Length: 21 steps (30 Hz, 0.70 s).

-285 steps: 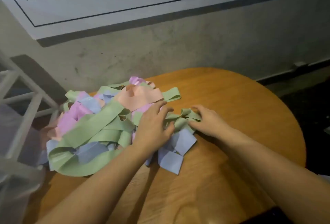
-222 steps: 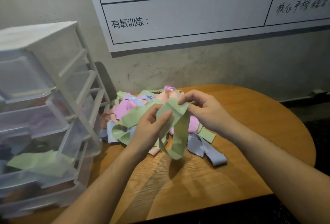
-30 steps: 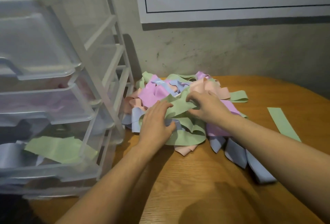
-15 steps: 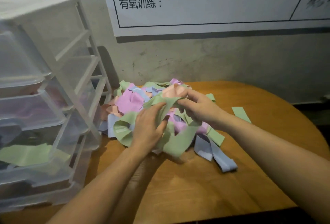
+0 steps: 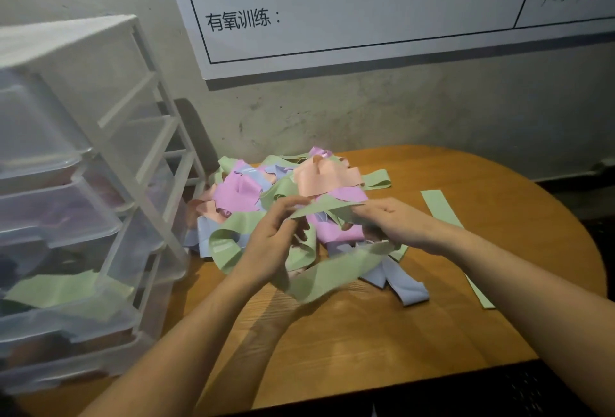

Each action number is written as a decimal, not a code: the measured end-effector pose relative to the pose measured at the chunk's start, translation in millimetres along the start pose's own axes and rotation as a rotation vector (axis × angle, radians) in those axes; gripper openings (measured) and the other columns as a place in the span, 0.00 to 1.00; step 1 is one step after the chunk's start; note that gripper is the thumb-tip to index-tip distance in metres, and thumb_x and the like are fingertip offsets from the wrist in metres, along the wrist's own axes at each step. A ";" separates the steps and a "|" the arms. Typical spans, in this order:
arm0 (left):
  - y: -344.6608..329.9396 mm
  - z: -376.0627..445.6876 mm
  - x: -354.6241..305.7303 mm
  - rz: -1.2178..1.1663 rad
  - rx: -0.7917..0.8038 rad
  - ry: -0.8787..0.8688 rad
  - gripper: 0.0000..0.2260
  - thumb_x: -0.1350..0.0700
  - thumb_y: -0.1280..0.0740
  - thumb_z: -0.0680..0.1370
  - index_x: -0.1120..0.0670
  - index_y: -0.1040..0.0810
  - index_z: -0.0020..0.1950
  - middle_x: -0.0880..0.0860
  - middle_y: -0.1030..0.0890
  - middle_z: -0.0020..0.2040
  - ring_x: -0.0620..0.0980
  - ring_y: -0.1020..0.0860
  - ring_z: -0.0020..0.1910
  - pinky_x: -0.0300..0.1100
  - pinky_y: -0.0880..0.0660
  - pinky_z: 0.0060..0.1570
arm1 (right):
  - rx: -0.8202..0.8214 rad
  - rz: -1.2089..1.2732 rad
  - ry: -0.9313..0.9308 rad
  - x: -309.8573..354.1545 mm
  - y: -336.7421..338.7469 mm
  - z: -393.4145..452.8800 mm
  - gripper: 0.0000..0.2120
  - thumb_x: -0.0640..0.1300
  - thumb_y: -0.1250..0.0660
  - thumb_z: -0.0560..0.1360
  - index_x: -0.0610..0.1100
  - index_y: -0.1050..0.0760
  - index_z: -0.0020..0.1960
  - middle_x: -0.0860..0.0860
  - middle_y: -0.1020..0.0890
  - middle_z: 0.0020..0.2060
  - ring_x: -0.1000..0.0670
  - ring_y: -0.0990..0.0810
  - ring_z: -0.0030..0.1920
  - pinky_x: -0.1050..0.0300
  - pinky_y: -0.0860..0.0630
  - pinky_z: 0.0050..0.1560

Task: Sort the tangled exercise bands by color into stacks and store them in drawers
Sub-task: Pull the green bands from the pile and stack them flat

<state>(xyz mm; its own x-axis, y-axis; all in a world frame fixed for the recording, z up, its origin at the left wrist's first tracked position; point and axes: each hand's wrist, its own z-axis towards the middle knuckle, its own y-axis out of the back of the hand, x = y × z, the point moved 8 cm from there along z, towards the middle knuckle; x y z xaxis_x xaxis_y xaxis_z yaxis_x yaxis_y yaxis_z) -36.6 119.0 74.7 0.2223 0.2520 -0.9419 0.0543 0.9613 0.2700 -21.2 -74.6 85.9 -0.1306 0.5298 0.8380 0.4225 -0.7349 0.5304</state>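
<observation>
Right hand [image 5: 396, 227] hides green band's [image 5: 332, 275] end.

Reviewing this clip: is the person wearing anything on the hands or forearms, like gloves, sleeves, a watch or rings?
Nothing is worn: the left hand and right hand are bare, with no gloves, rings or watch showing, and both forearms are uncovered down to the picture's edge, with no sleeve in sight.
</observation>
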 end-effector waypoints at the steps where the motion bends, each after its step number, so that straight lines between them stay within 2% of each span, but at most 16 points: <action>1: -1.1 -0.7 0.4 0.021 0.020 0.034 0.17 0.64 0.44 0.84 0.45 0.23 0.60 0.51 0.21 0.46 0.46 0.24 0.40 0.36 0.25 0.40 | -0.015 -0.005 -0.002 -2.1 2.2 -1.2 0.19 0.56 0.43 0.83 0.51 0.17 0.46 0.55 0.28 0.29 0.56 0.33 0.31 0.64 0.37 0.33; 3: -2.3 -3.6 -0.2 0.034 0.051 0.065 0.16 0.65 0.44 0.83 0.49 0.21 0.59 0.52 0.24 0.40 0.41 0.28 0.34 0.32 0.30 0.34 | -0.032 -0.028 -0.001 -3.9 5.3 -3.8 0.17 0.60 0.38 0.80 0.52 0.17 0.44 0.54 0.28 0.32 0.55 0.31 0.34 0.63 0.34 0.37; 5: -4.2 -8.1 -1.6 0.045 0.086 0.054 0.14 0.64 0.42 0.82 0.52 0.20 0.58 0.49 0.24 0.38 0.39 0.28 0.33 0.31 0.30 0.35 | -0.032 -0.008 0.007 -5.0 7.5 -7.4 0.17 0.61 0.34 0.77 0.49 0.20 0.41 0.54 0.28 0.33 0.57 0.31 0.33 0.62 0.34 0.38; 7: -6.4 -13.7 -1.7 0.094 0.126 0.043 0.10 0.58 0.38 0.80 0.50 0.20 0.57 0.45 0.20 0.40 0.40 0.24 0.39 0.32 0.27 0.41 | 0.001 0.075 0.009 -6.1 8.1 -13.0 0.18 0.60 0.31 0.74 0.44 0.26 0.40 0.54 0.30 0.32 0.57 0.34 0.32 0.62 0.37 0.35; 9: -9.6 -17.8 2.0 0.138 0.165 0.055 0.10 0.56 0.37 0.78 0.48 0.20 0.57 0.45 0.19 0.46 0.43 0.21 0.45 0.35 0.24 0.48 | 0.086 0.193 -0.002 -7.6 4.0 -19.0 0.19 0.59 0.29 0.70 0.43 0.28 0.44 0.53 0.31 0.32 0.55 0.35 0.32 0.63 0.37 0.34; 12: -17.1 -25.1 2.3 0.101 0.181 0.075 0.09 0.57 0.37 0.78 0.49 0.19 0.54 0.52 0.19 0.48 0.42 0.22 0.42 0.33 0.25 0.43 | 0.229 0.390 -0.025 -11.9 -3.8 -27.6 0.20 0.54 0.26 0.68 0.40 0.27 0.47 0.50 0.30 0.32 0.54 0.33 0.31 0.64 0.33 0.34; 15: -18.4 -27.7 0.4 0.098 0.153 0.043 0.10 0.55 0.38 0.76 0.50 0.18 0.52 0.52 0.18 0.47 0.38 0.23 0.41 0.29 0.26 0.41 | 0.235 0.418 -0.094 -23.0 -0.8 -32.6 0.21 0.55 0.24 0.65 0.38 0.24 0.44 0.43 0.27 0.36 0.51 0.27 0.34 0.61 0.29 0.35; 17: -17.3 -28.0 3.9 0.091 0.142 0.054 0.07 0.57 0.36 0.80 0.50 0.18 0.52 0.52 0.17 0.49 0.37 0.22 0.43 0.28 0.26 0.41 | 0.187 0.408 -0.134 -28.7 7.3 -35.2 0.17 0.56 0.25 0.65 0.42 0.18 0.41 0.45 0.21 0.37 0.50 0.24 0.37 0.58 0.28 0.39; 19: -14.3 -27.5 7.1 0.159 0.133 0.026 0.07 0.49 0.37 0.80 0.45 0.19 0.52 0.47 0.17 0.50 0.37 0.21 0.48 0.26 0.27 0.44 | 0.169 0.449 -0.141 -29.9 14.2 -37.7 0.17 0.57 0.26 0.65 0.44 0.16 0.43 0.47 0.19 0.39 0.49 0.23 0.40 0.56 0.27 0.44; 21: -11.1 -28.2 11.8 0.205 0.129 0.020 0.12 0.41 0.37 0.76 0.42 0.20 0.54 0.39 0.18 0.52 0.37 0.21 0.52 0.25 0.28 0.47 | 0.152 0.492 -0.141 -29.9 20.6 -40.1 0.15 0.59 0.27 0.66 0.48 0.16 0.44 0.48 0.18 0.43 0.49 0.22 0.45 0.52 0.25 0.52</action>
<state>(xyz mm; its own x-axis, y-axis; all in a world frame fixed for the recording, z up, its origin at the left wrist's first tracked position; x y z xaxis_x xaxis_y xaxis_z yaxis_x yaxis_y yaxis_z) -62.0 114.4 55.0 0.2218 0.4436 -0.8684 0.1345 0.8681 0.4778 -44.6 -122.6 77.0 0.2332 0.1970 0.9523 0.5301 -0.8467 0.0453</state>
